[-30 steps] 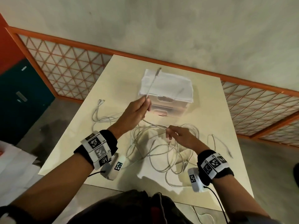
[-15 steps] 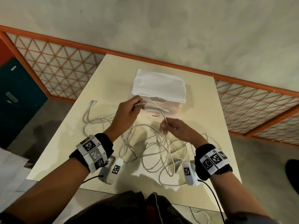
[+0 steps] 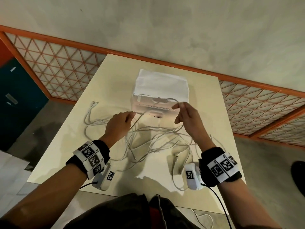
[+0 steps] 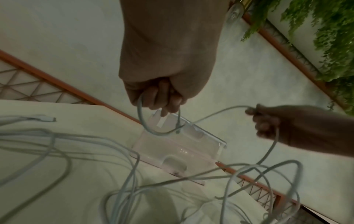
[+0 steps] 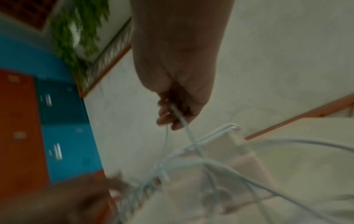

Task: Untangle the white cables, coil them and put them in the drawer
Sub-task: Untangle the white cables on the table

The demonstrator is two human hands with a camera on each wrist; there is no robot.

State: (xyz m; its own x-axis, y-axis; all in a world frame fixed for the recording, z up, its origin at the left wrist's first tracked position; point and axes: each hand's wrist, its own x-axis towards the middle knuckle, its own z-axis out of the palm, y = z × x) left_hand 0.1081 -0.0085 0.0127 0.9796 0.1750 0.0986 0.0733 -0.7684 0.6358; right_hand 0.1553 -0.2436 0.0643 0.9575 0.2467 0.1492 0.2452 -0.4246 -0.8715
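Observation:
A tangle of white cables (image 3: 153, 142) lies on the cream table (image 3: 69, 146) in front of a small clear drawer unit (image 3: 158, 104) with a white cloth (image 3: 161, 85) on top. My left hand (image 3: 120, 123) grips one white cable (image 4: 141, 118), which makes a small loop under the fist. My right hand (image 3: 186, 116) is raised before the drawer unit and pinches the same cable (image 3: 166, 100) farther along. That cable arcs between the hands and drops back into the tangle (image 4: 134, 181). The right wrist view is blurred but shows the cable (image 5: 182, 119) held in the fingers.
Loose cable ends with plugs lie at the table's left (image 3: 94, 104) and near the front right (image 3: 175, 157). An orange-framed lattice railing (image 3: 54, 70) runs behind the table. Blue and orange lockers (image 3: 18, 96) stand to the left. A dark shoe (image 3: 298, 176) is at the right.
Both hands have spread apart. The right hand rose toward the drawer unit and drew the cable out into an arc. The left hand dropped lower and left.

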